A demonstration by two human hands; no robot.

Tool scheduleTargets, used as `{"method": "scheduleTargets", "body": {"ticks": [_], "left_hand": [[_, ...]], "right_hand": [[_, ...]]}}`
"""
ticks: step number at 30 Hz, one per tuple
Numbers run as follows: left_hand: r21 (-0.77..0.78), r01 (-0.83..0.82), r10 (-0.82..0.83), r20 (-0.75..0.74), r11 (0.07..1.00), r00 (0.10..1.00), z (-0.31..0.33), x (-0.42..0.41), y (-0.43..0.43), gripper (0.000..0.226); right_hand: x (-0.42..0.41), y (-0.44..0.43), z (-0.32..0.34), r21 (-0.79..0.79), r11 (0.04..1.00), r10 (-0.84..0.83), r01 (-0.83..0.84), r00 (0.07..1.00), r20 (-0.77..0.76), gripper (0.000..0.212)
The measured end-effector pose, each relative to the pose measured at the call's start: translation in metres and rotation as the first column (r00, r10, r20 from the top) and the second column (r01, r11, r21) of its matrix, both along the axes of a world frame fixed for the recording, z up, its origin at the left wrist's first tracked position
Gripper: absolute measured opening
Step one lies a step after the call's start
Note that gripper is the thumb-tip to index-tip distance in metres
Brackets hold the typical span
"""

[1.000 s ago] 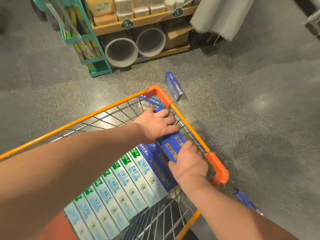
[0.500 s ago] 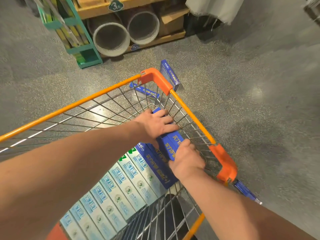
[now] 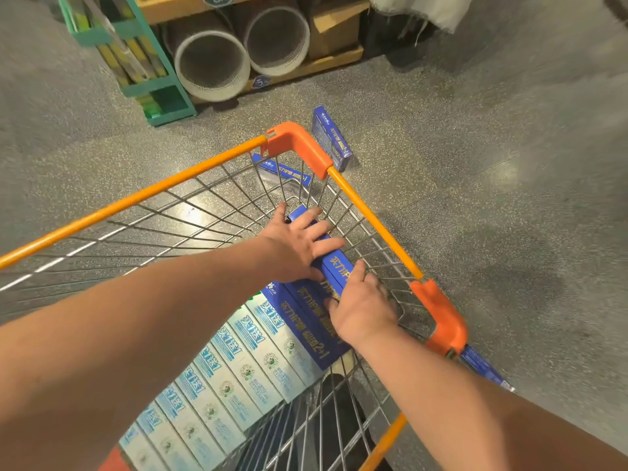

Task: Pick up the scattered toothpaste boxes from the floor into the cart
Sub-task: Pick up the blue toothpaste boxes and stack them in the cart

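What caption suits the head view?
Left hand presses and right hand grips a blue toothpaste box inside the cart; another box lies outside.

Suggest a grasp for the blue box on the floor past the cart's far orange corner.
Pinch the blue box across its two broad faces, mid-length along the upper long edge, from above. It seems to stand on a narrow long side, leaving that edge exposed. The cart's orange corner crowds its left, so favour the open right.
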State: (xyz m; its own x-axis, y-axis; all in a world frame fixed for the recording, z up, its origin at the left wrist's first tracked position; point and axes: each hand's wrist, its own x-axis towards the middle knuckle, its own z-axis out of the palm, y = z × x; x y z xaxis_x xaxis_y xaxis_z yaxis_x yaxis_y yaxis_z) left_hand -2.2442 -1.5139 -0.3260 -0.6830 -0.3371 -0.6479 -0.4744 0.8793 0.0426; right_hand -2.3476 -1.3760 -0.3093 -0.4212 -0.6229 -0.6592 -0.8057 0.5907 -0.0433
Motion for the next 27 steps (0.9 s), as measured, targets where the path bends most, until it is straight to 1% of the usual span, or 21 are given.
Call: {"method": "scheduleTargets", "body": {"ticks": [3, 6, 9, 11, 13, 15, 20, 24, 27], "left_hand": [[-0.009, -0.053, 0.053, -0.011, 0.999, 0.999, 0.0, 0.007, 0.007, 0.076], [-0.014, -0.1, 0.099, -0.052, 0.995, 0.994, 0.004, 0.015, 0.016, 0.071], [0.009, -0.096, 0.097, -0.05, 0.995, 0.994, 0.017, 0.024, 0.023, 0.065], [0.004, -0.097, 0.097, -0.059, 0.995, 0.994, 0.032, 0.03, 0.024, 0.064], [-0.026, -0.105, 0.103, -0.083, 0.994, 0.991, 0.057, 0.034, 0.023, 0.065], [-0.071, -0.118, 0.108, -0.128, 0.99, 0.986, 0.089, 0.036, 0.022, 0.064], [-0.21, -0.061, 0.019, -0.192, 0.976, 0.981, 0.176, 0.038, 0.035, 0.06], [-0.294, 0.006, -0.076, -0.227, 0.956, 0.971, 0.243, 0.023, 0.052, 0.066], [-0.353, 0.063, -0.158, -0.247, 0.934, 0.956, 0.287, -0.003, 0.077, 0.069]], "right_hand": [[0.002, -0.004, 0.003, -0.006, 1.0, 0.024, -0.024, 0.999, -0.042, 0.083], [0.004, -0.003, 0.007, 0.025, 0.999, 0.031, -0.03, 0.998, -0.056, 0.08], [0.005, -0.004, 0.02, 0.032, 0.999, 0.016, -0.015, 0.999, -0.03, 0.079], [0.008, -0.005, 0.039, 0.004, 1.0, -0.001, 0.001, 1.0, 0.0, 0.073], [0.011, -0.006, 0.063, -0.05, 0.999, -0.001, 0.003, 0.999, 0.034, 0.063], [0.015, -0.004, 0.092, -0.105, 0.994, 0.015, -0.009, 0.998, 0.055, 0.057], [0.015, 0.018, 0.175, -0.235, 0.972, 0.032, -0.024, 0.999, 0.031, 0.056], [-0.002, 0.056, 0.23, -0.332, 0.943, -0.006, 0.015, 1.0, 0.027, 0.051], [-0.028, 0.091, 0.267, -0.379, 0.925, -0.037, 0.037, 0.999, 0.005, 0.055]]}}
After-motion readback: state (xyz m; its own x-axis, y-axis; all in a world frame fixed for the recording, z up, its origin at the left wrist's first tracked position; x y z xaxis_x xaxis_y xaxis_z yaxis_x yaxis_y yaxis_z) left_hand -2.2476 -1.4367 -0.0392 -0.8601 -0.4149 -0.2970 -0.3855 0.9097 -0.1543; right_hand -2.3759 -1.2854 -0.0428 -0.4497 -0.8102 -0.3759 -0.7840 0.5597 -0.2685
